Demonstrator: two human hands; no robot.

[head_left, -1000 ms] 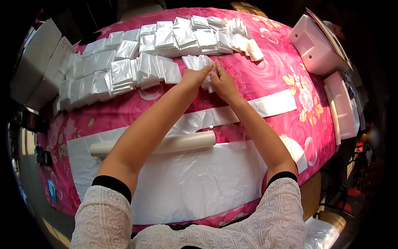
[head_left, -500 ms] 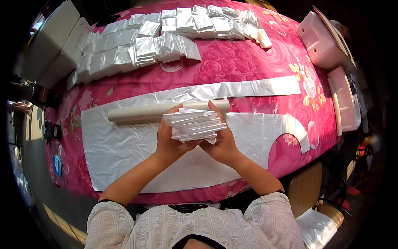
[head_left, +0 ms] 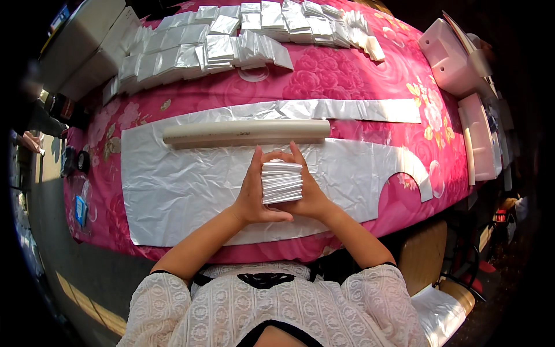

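A neat stack of flat, folded white packets (head_left: 282,182) is squeezed between my two hands over the middle of the table. My left hand (head_left: 250,194) presses its left side, thumb along the near end, and my right hand (head_left: 313,195) grips its right side. Beneath them a thin white plastic sheet (head_left: 173,202) lies spread out, with a long strip at the far right and a curved cut-out at the near right. Just beyond my fingers, a cream-coloured tube (head_left: 248,132) rests across the sheet.
Rows of similar folded packets (head_left: 191,49) cover the far part of the pink flowered tablecloth (head_left: 324,81). White boxes (head_left: 87,55) stand at the far left. Pale bins (head_left: 454,63) are at the right edge. A roll of dark tape (head_left: 83,162) lies at the left; a chair (head_left: 425,254) stands near right.
My hands have squared the fanned, uneven packets into an even stack and drawn it slightly right. The whole view has shifted a little.
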